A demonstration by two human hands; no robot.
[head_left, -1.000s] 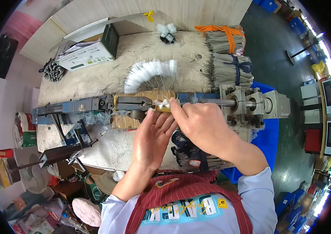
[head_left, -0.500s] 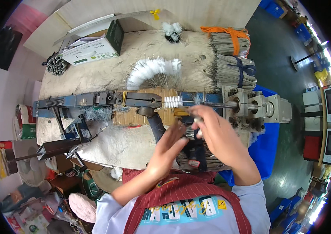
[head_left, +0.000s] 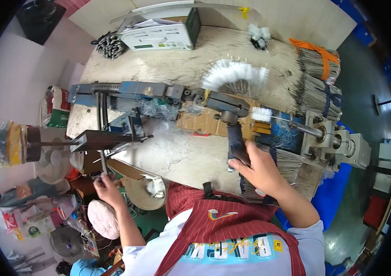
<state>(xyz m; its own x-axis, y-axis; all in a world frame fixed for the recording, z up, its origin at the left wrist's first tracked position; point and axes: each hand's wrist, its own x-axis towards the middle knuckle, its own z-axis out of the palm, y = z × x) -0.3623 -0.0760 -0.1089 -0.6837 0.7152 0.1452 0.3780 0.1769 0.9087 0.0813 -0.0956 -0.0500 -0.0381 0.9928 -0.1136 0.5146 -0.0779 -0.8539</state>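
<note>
My right hand (head_left: 262, 169) is closed on the black-wrapped handle (head_left: 236, 140) below the dark steel clamp (head_left: 227, 102). Just right of the clamp's jaws a small white-bristled brush (head_left: 261, 113) sits on a thin wire, which runs to the metal shaft (head_left: 307, 129). Far to the left, my left hand (head_left: 108, 188) has its fingers bent round the lower end of a metal lever (head_left: 103, 158) that hangs from the blue machine beam (head_left: 133, 88). The fingers partly hide that lever end.
Finished white brushes (head_left: 234, 76) stand in a curved row behind the clamp. Bundles of wire (head_left: 317, 96) lie at the right, one tied in orange cloth (head_left: 320, 53). A white-and-green carton (head_left: 158, 37) is at the back. A weighted bar (head_left: 103, 139) juts out left.
My hands have moved apart from beside the brush: the left has gone to the lever at the left, the right onto the black handle. The view has shifted and tilted.
</note>
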